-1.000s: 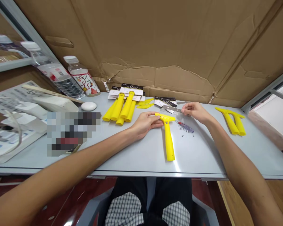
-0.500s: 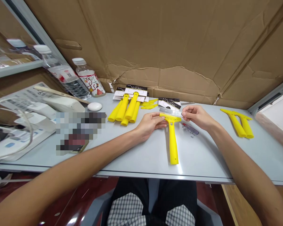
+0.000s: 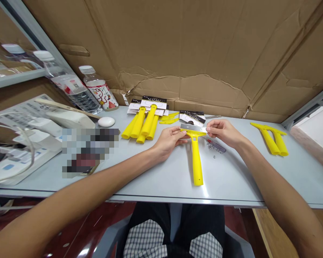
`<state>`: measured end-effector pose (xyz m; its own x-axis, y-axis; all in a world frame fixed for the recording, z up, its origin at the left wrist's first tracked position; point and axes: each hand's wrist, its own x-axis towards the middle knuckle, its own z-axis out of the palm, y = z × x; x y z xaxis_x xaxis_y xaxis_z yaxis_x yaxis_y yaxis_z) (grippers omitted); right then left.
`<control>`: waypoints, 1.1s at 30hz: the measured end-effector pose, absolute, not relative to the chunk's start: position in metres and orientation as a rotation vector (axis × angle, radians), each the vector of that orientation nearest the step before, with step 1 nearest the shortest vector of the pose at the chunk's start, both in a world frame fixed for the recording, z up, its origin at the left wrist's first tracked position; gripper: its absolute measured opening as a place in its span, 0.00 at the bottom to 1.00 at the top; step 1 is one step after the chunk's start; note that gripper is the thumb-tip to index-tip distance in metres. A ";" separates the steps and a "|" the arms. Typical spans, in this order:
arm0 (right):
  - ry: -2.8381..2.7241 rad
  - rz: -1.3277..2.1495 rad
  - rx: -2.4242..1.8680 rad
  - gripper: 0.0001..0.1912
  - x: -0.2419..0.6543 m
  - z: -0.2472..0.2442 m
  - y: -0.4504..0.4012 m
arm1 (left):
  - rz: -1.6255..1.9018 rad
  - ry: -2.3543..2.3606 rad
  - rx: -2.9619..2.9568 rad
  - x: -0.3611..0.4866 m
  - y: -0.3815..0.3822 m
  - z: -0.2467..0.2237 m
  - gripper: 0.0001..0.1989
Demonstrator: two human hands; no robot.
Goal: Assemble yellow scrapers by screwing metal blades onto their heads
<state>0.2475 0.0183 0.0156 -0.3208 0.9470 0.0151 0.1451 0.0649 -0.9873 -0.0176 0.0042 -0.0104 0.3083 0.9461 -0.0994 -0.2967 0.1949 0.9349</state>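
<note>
Yellow plastic scraper [image 3: 196, 161] on the desk [image 3: 231, 182], its handle pointing toward the person, head away.
The left hand [image 3: 168, 139] clasps the head; the right hand [image 3: 223, 133] pinches the crosswise steel blade [image 3: 193, 128]. Just right lie a small screwdriver [image 3: 215, 146] and loose screws [image 3: 212, 152]. Farther back are yellow handles [image 3: 142, 123], packaging cards [image 3: 153, 104] with unreadable print, and cardboard [image 3: 177, 53].

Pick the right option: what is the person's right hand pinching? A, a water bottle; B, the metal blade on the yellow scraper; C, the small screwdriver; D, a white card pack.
B: the right hand has its fingertips on the end of the metal blade at the head of the yellow scraper, while the small screwdriver lies lower, apart from them.
</note>
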 end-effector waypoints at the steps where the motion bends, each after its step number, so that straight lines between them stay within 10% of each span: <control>1: -1.584 1.339 -1.124 0.16 0.247 0.015 0.018 | 1.036 0.820 0.987 -0.018 0.004 -0.011 0.05; 33: -1.509 1.232 -1.316 0.10 0.225 0.013 0.009 | 1.050 0.981 0.936 -0.016 0.004 -0.007 0.05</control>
<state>0.2249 0.0092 0.0129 -0.1693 0.9846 -0.0432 0.2395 -0.0014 -0.9709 -0.0164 0.0042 -0.0068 0.1971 0.9630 -0.1836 -0.2489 0.2303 0.9407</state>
